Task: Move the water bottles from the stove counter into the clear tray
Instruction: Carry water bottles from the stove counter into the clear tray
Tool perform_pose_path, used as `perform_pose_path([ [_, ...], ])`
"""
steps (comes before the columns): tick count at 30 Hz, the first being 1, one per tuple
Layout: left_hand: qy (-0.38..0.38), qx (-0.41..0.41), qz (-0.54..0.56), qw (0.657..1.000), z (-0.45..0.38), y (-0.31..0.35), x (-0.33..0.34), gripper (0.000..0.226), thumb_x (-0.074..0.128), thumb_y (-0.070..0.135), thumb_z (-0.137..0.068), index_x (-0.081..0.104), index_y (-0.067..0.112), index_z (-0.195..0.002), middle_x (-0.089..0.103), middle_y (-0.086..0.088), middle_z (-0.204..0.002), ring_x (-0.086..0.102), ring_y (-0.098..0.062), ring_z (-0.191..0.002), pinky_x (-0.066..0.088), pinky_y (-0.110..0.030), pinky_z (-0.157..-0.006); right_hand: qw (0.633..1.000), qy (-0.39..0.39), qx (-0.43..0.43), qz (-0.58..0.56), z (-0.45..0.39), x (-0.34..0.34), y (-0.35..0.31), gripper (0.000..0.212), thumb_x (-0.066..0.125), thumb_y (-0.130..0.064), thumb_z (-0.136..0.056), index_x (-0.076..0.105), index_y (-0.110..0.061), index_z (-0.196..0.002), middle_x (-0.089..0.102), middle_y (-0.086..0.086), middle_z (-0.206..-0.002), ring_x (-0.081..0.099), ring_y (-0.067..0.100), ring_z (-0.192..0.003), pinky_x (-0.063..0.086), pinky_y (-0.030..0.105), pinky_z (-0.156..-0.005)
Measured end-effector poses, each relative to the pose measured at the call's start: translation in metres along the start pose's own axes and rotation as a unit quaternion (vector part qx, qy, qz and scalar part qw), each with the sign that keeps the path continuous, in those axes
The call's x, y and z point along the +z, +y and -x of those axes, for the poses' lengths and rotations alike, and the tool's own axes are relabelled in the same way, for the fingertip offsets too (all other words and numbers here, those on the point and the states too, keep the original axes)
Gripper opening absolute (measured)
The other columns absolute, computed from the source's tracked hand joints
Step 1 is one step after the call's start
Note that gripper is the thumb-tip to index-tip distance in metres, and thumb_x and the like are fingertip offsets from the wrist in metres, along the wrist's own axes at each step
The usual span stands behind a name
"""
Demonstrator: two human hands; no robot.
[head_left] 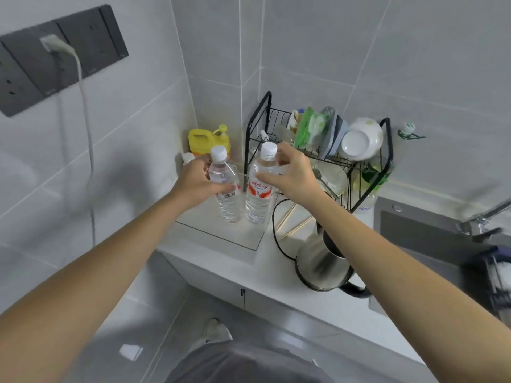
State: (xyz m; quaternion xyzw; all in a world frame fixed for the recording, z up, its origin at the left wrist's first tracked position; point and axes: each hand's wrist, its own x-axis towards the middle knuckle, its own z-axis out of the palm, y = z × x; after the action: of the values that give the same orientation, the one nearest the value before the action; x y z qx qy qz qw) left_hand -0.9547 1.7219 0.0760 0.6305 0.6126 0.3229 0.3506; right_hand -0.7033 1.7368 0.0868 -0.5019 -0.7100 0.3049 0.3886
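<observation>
We have both arms stretched toward the white stove counter [221, 233], where two clear plastic water bottles with white caps stand upright side by side on the inset glass panel; our left hand [193, 183] wraps its fingers round the shoulder of the left clear bottle with the barcode label [225, 189], and our right hand [290, 172] curls thumb and fingers round the upper part of the right clear bottle with the red-and-white label [260, 186]; the two bottles stand just beside each other, and whether they touch we cannot tell.

At twelve o'clock from the left bottle, against the tiled corner, sits a yellow plastic jug with a pump top [208, 139]; at two o'clock from the bottles stands a black wire dish rack [318, 150] holding white bowls and green packets; at five o'clock from the right bottle a stainless steel kettle [320, 264] rests on the counter, with its black cord looping toward the bottles; wooden chopsticks [293, 219] lie between kettle and rack.

At three o'clock, far right, a dark grey sink [420, 230] with a chrome tap [481, 219] is set in the counter; at ten o'clock, on the wall, a dark socket panel [63, 56] carries a white plug and cable.
</observation>
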Motion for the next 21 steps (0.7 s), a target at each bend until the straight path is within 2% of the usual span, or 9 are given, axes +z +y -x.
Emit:
perform_pose_path([
  [2,-0.017,-0.003,0.002,1.000,-0.027,-0.012,-0.006,0.069,0.096,0.038,-0.058,0.066,0.027,-0.118,0.077,0.009,-0.106,0.073,-0.012,-0.098,0.059,-0.040,-0.092,1.000,0.013,0.018,0.013,-0.015,0.010,0.002,0.040,0.088,-0.033,-0.073,0.059,-0.028,-0.100,0.062,-0.013,-0.081,0.059,0.012,-0.078,0.052,0.037,-0.075],
  [3,-0.025,-0.002,0.002,1.000,-0.039,-0.016,-0.008,0.072,0.095,0.041,-0.055,0.065,0.028,-0.119,0.077,0.010,-0.106,0.073,-0.012,-0.099,0.059,-0.044,-0.094,0.999,0.018,0.029,0.022,-0.022,0.016,0.003,0.040,0.089,-0.033,-0.074,0.059,-0.027,-0.099,0.062,-0.013,-0.081,0.058,0.013,-0.077,0.051,0.036,-0.074],
  [5,-0.045,0.001,-0.007,0.999,-0.060,-0.026,-0.007,0.072,0.096,0.037,-0.056,0.064,0.027,-0.120,0.076,0.011,-0.105,0.073,-0.011,-0.100,0.058,-0.043,-0.095,0.998,0.022,0.050,0.041,-0.033,0.027,0.009,0.044,0.089,-0.035,-0.073,0.060,-0.023,-0.104,0.067,-0.010,-0.089,0.063,0.015,-0.085,0.052,0.036,-0.076],
  [7,-0.062,-0.002,-0.019,0.998,-0.076,-0.036,-0.002,0.070,0.097,0.031,-0.060,0.062,0.025,-0.121,0.075,0.009,-0.105,0.071,-0.013,-0.102,0.057,-0.041,-0.095,0.995,0.021,0.072,0.059,-0.039,0.039,0.017,0.046,0.089,-0.037,-0.074,0.060,-0.024,-0.107,0.067,-0.011,-0.095,0.062,0.011,-0.090,0.050,0.032,-0.076],
  [10,-0.093,0.002,-0.044,0.995,-0.093,-0.047,0.011,0.076,0.095,0.041,-0.053,0.061,0.027,-0.119,0.074,0.008,-0.104,0.070,-0.017,-0.100,0.057,-0.042,-0.092,0.991,0.025,0.102,0.083,-0.042,0.056,0.033,0.053,0.088,-0.039,-0.075,0.057,-0.032,-0.118,0.064,-0.013,-0.097,0.060,0.009,-0.094,0.051,0.032,-0.081],
  [14,-0.125,-0.001,-0.075,0.989,-0.111,-0.067,0.035,0.077,0.098,0.037,-0.055,0.061,0.025,-0.121,0.073,0.004,-0.107,0.069,-0.021,-0.100,0.056,-0.042,-0.091,0.985,0.013,0.140,0.104,-0.045,0.068,0.056,0.050,0.088,-0.040,-0.074,0.054,-0.034,-0.109,0.070,-0.006,-0.103,0.065,0.016,-0.098,0.056,0.045,-0.088],
  [16,-0.136,-0.010,-0.082,0.987,-0.117,-0.073,0.047,0.073,0.097,0.042,-0.055,0.063,0.024,-0.117,0.074,0.003,-0.104,0.070,-0.021,-0.098,0.058,-0.042,-0.086,0.981,0.009,0.156,0.115,-0.045,0.070,0.065,0.051,0.089,-0.038,-0.074,0.053,-0.031,-0.110,0.071,-0.004,-0.105,0.065,0.018,-0.098,0.056,0.042,-0.087],
  [19,-0.158,-0.013,-0.102,0.982,-0.123,-0.084,0.059,0.070,0.096,0.031,-0.067,0.061,0.022,-0.127,0.070,0.003,-0.111,0.064,-0.020,-0.101,0.045,-0.031,-0.078,0.978,0.007,0.166,0.124,-0.044,0.072,0.080,0.051,0.089,-0.033,-0.075,0.053,-0.026,-0.111,0.070,-0.002,-0.106,0.064,0.020,-0.100,0.051,0.037,-0.083],
  [21,-0.170,-0.011,-0.106,0.980,-0.130,-0.087,0.065,0.076,0.096,0.028,-0.065,0.059,0.022,-0.132,0.070,0.002,-0.116,0.065,-0.023,-0.107,0.049,-0.034,-0.084,0.976,0.009,0.177,0.124,-0.043,0.073,0.088,0.050,0.089,-0.031,-0.075,0.053,-0.027,-0.110,0.069,-0.003,-0.104,0.063,0.021,-0.099,0.052,0.039,-0.083],
])
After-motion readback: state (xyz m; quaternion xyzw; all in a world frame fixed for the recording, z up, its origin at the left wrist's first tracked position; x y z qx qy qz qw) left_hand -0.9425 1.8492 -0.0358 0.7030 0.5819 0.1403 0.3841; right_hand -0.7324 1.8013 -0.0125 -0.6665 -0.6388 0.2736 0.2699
